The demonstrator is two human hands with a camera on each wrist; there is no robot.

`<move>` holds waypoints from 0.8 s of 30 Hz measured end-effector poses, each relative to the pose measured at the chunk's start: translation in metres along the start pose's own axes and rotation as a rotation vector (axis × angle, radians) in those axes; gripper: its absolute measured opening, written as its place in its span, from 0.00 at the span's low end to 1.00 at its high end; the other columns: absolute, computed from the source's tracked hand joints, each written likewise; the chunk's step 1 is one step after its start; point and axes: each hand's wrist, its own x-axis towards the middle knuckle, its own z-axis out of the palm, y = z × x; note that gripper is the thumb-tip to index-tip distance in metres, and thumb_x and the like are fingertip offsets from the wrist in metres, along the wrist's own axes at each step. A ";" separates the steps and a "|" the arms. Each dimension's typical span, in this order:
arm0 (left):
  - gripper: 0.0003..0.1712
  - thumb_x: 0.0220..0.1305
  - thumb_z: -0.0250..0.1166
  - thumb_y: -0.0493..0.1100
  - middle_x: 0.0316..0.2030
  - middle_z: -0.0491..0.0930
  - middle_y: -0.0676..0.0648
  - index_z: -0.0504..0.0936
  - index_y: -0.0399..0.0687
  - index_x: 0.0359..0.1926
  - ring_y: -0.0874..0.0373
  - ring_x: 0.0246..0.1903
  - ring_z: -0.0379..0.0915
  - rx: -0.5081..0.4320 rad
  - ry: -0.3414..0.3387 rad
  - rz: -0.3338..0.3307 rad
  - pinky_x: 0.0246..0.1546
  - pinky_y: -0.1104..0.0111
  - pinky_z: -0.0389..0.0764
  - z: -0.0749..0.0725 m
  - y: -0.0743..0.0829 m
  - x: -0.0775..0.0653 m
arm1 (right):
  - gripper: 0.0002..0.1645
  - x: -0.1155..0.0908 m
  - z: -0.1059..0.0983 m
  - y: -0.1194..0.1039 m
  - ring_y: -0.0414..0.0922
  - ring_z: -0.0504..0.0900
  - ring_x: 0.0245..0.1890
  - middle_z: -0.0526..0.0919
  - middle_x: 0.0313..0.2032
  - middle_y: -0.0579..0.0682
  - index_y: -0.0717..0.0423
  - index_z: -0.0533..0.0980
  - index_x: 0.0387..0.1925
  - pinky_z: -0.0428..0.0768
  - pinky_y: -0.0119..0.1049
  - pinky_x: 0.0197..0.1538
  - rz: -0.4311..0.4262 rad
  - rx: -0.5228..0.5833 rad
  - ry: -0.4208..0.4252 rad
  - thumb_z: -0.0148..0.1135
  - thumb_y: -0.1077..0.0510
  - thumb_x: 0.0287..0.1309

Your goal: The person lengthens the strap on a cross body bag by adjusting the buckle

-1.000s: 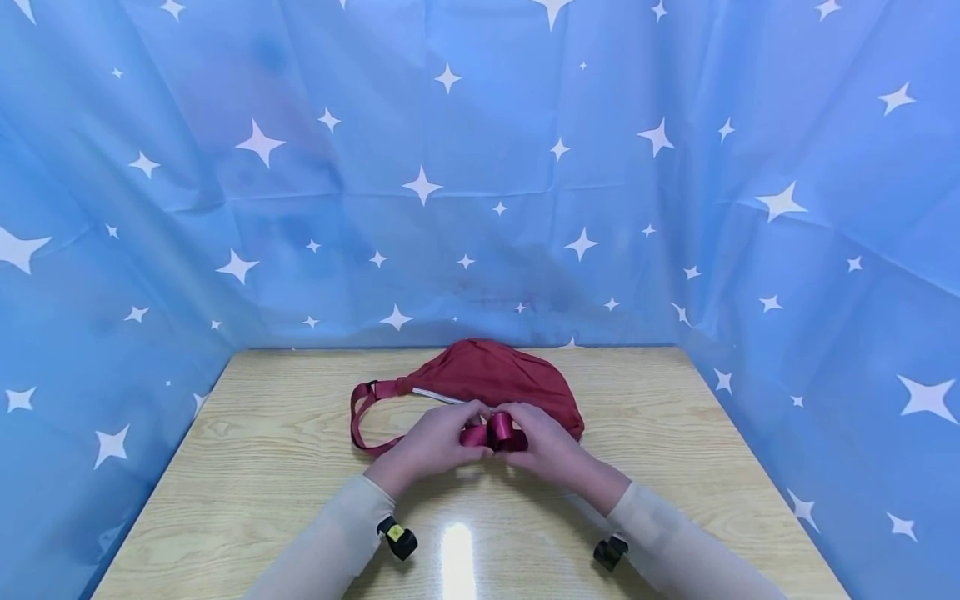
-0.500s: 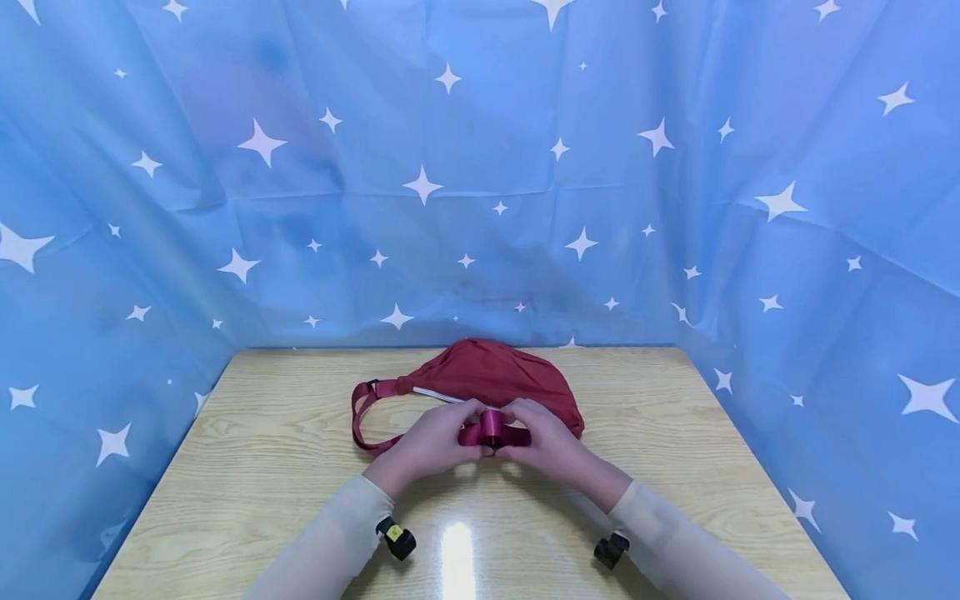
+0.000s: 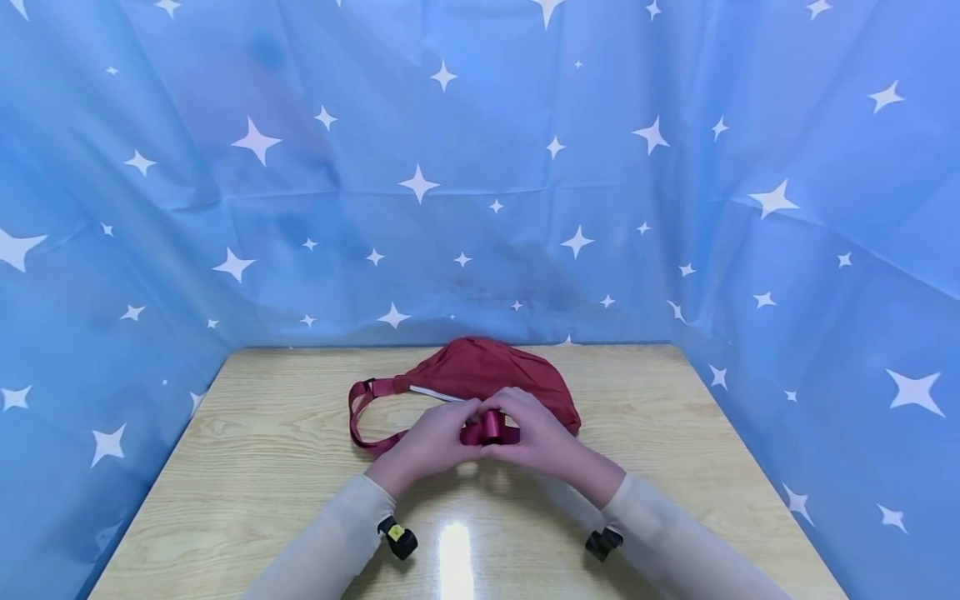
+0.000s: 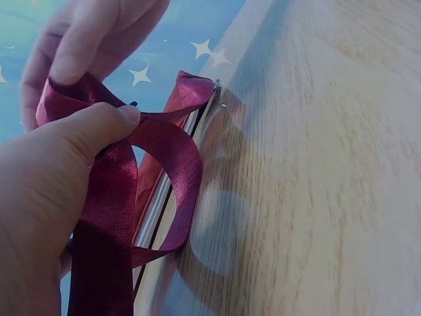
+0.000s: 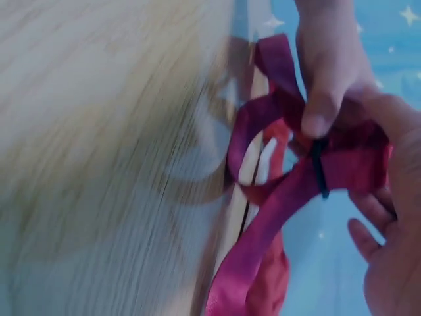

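A dark red waist bag [image 3: 517, 375] lies at the back middle of the table, its webbing strap looping out to the left. In front of it my left hand [image 3: 435, 437] pinches the raised strap [image 3: 493, 427], thumb on top by a dark slider buckle [image 5: 319, 168], as the right wrist view shows. Close by, my right hand [image 3: 542, 437] holds a folded loop of the same strap between thumb and fingers. The fingertips of both hands nearly meet. Another strap loop [image 4: 187, 178] hangs below the left thumb, over the table. The fingers behind the webbing are partly hidden.
The wooden table [image 3: 262, 500] spreads out on both sides and toward me. A blue curtain [image 3: 337, 208] with white stars encloses its back and sides. Black wrist cameras [image 3: 397, 537] sit under both sleeves. A light-coloured zip [image 3: 435, 393] runs along the bag's front edge.
My right hand has moved slightly left, closer to my left hand, and its thumb now covers more of the gap. The strap loop has turned between the fingers. The bag stays put.
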 end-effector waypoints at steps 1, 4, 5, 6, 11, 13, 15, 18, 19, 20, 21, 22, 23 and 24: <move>0.29 0.66 0.82 0.56 0.46 0.83 0.60 0.81 0.59 0.62 0.63 0.45 0.79 0.001 0.000 0.003 0.50 0.62 0.84 0.000 0.000 0.000 | 0.31 0.002 0.001 -0.002 0.42 0.81 0.57 0.85 0.55 0.44 0.52 0.82 0.61 0.82 0.48 0.62 -0.007 -0.013 -0.004 0.86 0.50 0.61; 0.27 0.67 0.82 0.57 0.44 0.82 0.61 0.80 0.61 0.60 0.63 0.43 0.78 -0.001 -0.002 0.010 0.46 0.64 0.82 0.001 -0.002 0.000 | 0.28 0.005 0.001 -0.006 0.41 0.81 0.55 0.87 0.53 0.47 0.52 0.83 0.58 0.82 0.45 0.60 0.025 -0.021 -0.003 0.86 0.51 0.61; 0.26 0.67 0.81 0.57 0.43 0.82 0.61 0.80 0.61 0.59 0.62 0.41 0.78 -0.005 -0.002 0.010 0.44 0.64 0.82 0.001 -0.003 0.001 | 0.27 0.004 0.001 -0.007 0.41 0.82 0.55 0.87 0.52 0.47 0.53 0.84 0.57 0.83 0.44 0.60 0.044 -0.012 0.003 0.86 0.52 0.60; 0.25 0.67 0.81 0.57 0.42 0.81 0.61 0.80 0.62 0.58 0.62 0.40 0.77 -0.012 -0.003 0.005 0.43 0.65 0.81 0.002 -0.004 0.000 | 0.26 0.004 0.000 -0.008 0.41 0.82 0.54 0.88 0.52 0.48 0.53 0.84 0.57 0.83 0.44 0.59 0.063 0.009 0.009 0.86 0.53 0.60; 0.27 0.67 0.81 0.58 0.47 0.84 0.62 0.82 0.63 0.62 0.62 0.42 0.78 -0.052 0.002 -0.032 0.44 0.64 0.81 0.000 -0.006 -0.003 | 0.24 -0.001 -0.007 -0.010 0.44 0.86 0.56 0.89 0.53 0.48 0.55 0.85 0.57 0.87 0.48 0.60 0.117 0.159 0.063 0.84 0.59 0.61; 0.28 0.67 0.81 0.58 0.49 0.85 0.62 0.82 0.63 0.63 0.62 0.43 0.78 -0.060 0.002 -0.044 0.45 0.63 0.82 -0.001 -0.007 -0.004 | 0.23 -0.003 -0.009 -0.009 0.45 0.86 0.56 0.88 0.53 0.48 0.55 0.85 0.57 0.86 0.53 0.61 0.138 0.231 0.078 0.83 0.60 0.63; 0.27 0.67 0.81 0.59 0.51 0.85 0.62 0.83 0.63 0.62 0.63 0.44 0.79 -0.055 0.004 -0.045 0.46 0.63 0.82 -0.001 -0.009 -0.005 | 0.23 -0.006 -0.010 -0.007 0.47 0.87 0.57 0.88 0.53 0.47 0.56 0.84 0.58 0.86 0.55 0.61 0.165 0.297 0.078 0.83 0.61 0.64; 0.27 0.67 0.82 0.58 0.52 0.85 0.61 0.83 0.62 0.61 0.63 0.46 0.79 -0.051 0.000 -0.055 0.48 0.62 0.82 -0.002 -0.010 -0.006 | 0.26 -0.006 -0.011 -0.005 0.47 0.86 0.58 0.88 0.54 0.47 0.56 0.82 0.60 0.85 0.58 0.62 0.201 0.287 0.036 0.83 0.60 0.63; 0.27 0.67 0.82 0.58 0.52 0.85 0.61 0.83 0.62 0.61 0.63 0.46 0.79 -0.046 -0.002 -0.057 0.49 0.62 0.82 -0.001 -0.010 -0.006 | 0.27 -0.005 -0.012 -0.004 0.46 0.86 0.58 0.88 0.54 0.46 0.55 0.82 0.60 0.85 0.57 0.63 0.200 0.244 0.016 0.84 0.59 0.63; 0.27 0.67 0.82 0.58 0.52 0.85 0.61 0.83 0.62 0.62 0.64 0.47 0.79 -0.041 -0.005 -0.058 0.50 0.62 0.83 -0.001 -0.010 -0.006 | 0.28 -0.003 -0.012 -0.005 0.44 0.85 0.58 0.88 0.54 0.44 0.54 0.82 0.61 0.84 0.55 0.64 0.192 0.181 -0.007 0.84 0.57 0.63; 0.28 0.67 0.82 0.57 0.52 0.85 0.60 0.83 0.61 0.62 0.64 0.48 0.79 -0.037 -0.006 -0.058 0.51 0.61 0.83 -0.001 -0.009 -0.006 | 0.30 -0.001 -0.013 -0.006 0.43 0.84 0.57 0.88 0.54 0.43 0.53 0.82 0.61 0.83 0.53 0.65 0.179 0.115 -0.028 0.86 0.54 0.61; 0.28 0.67 0.82 0.57 0.52 0.85 0.60 0.82 0.61 0.63 0.63 0.48 0.79 -0.032 -0.009 -0.060 0.52 0.61 0.83 -0.001 -0.008 -0.006 | 0.31 0.001 -0.013 -0.007 0.41 0.84 0.56 0.88 0.53 0.41 0.53 0.83 0.61 0.82 0.53 0.66 0.161 0.046 -0.045 0.87 0.52 0.60; 0.29 0.67 0.82 0.56 0.52 0.85 0.60 0.82 0.61 0.64 0.63 0.48 0.79 -0.027 -0.010 -0.061 0.53 0.61 0.83 -0.001 -0.007 -0.006 | 0.32 0.004 -0.013 -0.008 0.41 0.83 0.55 0.88 0.52 0.40 0.51 0.83 0.61 0.81 0.51 0.65 0.140 -0.015 -0.060 0.87 0.49 0.59; 0.29 0.67 0.82 0.55 0.51 0.85 0.60 0.82 0.60 0.65 0.63 0.48 0.79 -0.022 -0.011 -0.059 0.53 0.61 0.83 -0.001 -0.007 -0.006 | 0.32 0.006 -0.013 -0.009 0.40 0.83 0.53 0.88 0.51 0.40 0.51 0.84 0.60 0.80 0.51 0.64 0.117 -0.076 -0.070 0.88 0.47 0.58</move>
